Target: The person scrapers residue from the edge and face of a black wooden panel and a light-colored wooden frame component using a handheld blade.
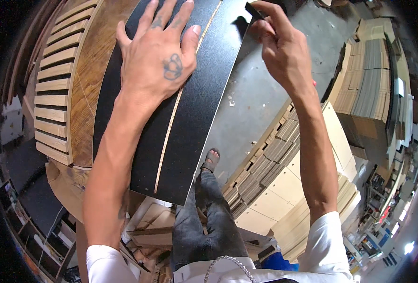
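1. And the left hand (157, 59) is lying palm down, its fingers spreading wide and gripping nothing, just resting on the long black board (190, 113)
2. That board is running right under the left fingers and reaching back from them toward the person's body, its near end sitting well below the wrist
3. Look at the pale strip (168, 134), running lengthwise down the board, passing just beside the left thumb
4. Over to the right hand (284, 52), where the fingers are curling in and pinching a small black piece (254, 12), its tip pointing up and to the left, near the board's right edge; whether it is touching the board, I cannot tell
5. Left of the left fingers, the brown wood-grained tabletop (89, 80) is showing, and farther left a slatted wooden panel (53, 100) is lying on it
6. Below the right fingers, grey floor (254, 94) is stretching out, with stacked boards (275, 179) standing closer to the person
7. Well to the right of those right fingers, a tall cardboard stack (367, 78) is rising
8. Down below both hands, a sandalled foot (211, 160) is standing beyond the board's edge
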{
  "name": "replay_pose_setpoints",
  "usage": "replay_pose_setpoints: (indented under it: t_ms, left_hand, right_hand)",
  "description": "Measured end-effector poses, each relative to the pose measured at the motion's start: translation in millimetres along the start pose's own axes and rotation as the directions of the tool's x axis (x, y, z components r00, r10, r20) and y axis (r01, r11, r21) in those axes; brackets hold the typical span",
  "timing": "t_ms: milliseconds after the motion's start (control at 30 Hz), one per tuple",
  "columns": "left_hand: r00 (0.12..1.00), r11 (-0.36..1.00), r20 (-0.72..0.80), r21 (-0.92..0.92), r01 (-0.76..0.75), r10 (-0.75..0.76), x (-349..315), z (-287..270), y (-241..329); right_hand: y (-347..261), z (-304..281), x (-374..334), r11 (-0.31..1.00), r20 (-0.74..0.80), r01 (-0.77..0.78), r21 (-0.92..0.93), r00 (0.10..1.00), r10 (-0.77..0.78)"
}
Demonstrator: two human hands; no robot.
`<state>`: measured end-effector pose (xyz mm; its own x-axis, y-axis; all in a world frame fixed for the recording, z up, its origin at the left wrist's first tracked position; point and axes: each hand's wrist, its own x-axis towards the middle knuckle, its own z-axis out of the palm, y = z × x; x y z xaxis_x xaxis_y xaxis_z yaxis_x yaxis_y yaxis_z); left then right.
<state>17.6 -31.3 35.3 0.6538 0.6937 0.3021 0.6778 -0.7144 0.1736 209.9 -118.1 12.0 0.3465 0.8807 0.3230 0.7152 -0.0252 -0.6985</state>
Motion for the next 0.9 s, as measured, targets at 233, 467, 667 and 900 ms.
replay_pose_setpoints:
  t_ms: [233, 467, 667, 900]
  left_hand:
    - [0.999, 0.998, 0.018, -0.025, 0.051, -0.050, -1, -2, 3]
    - [0.999, 0.998, 0.001, -0.051, 0.046, -0.046, -2, -3, 1]
    - [0.999, 0.998, -0.024, -0.048, 0.048, -0.049, -3, -1, -3]
    - [0.999, 0.999, -0.036, -0.044, -0.013, 0.012, 0, 13, -20]
  right_hand:
    - [-6, 5, 4, 0.983, -0.010, -0.050, -0.176, 0.999, 0.049]
    - [-14, 10, -12, 0.991, -0.024, 0.072, -0.112, 0.997, -0.075]
    - [-24, 25, -50, 0.973, 0.017, 0.169, -0.159, 0.986, -0.168]
    - [-70, 32, -122, 0.950, 0.131, 0.274, -0.148, 0.958, -0.256]
